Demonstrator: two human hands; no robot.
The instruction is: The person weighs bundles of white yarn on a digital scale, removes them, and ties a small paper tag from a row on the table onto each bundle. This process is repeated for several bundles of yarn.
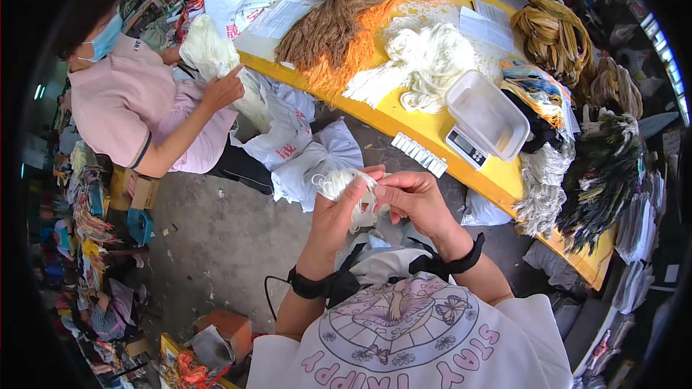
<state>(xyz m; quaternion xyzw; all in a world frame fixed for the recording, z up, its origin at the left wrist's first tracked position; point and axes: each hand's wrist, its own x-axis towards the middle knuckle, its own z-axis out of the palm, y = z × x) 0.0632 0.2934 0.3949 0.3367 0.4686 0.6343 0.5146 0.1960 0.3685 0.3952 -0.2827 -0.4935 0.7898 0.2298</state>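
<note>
Head view: the left hand (337, 210) grips a small skein of white yarn (344, 186) in front of the chest, just short of the yellow tabletop (404, 124). The right hand (412, 198) pinches its strands, seemingly winding or tying them. Finishing calls for steady tension. A seated co-worker (137, 112) handles cream yarn nearby

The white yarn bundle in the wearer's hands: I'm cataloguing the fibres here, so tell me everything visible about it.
The white yarn bundle is a small skein of thin, pale, soft-looking strands, looped at the top and trailing downward. It is held up in front of the chest, above the grey floor. The left hand grips it from below, strands running across its fingers; the right hand pinches its side. Nothing else touches it.
</note>
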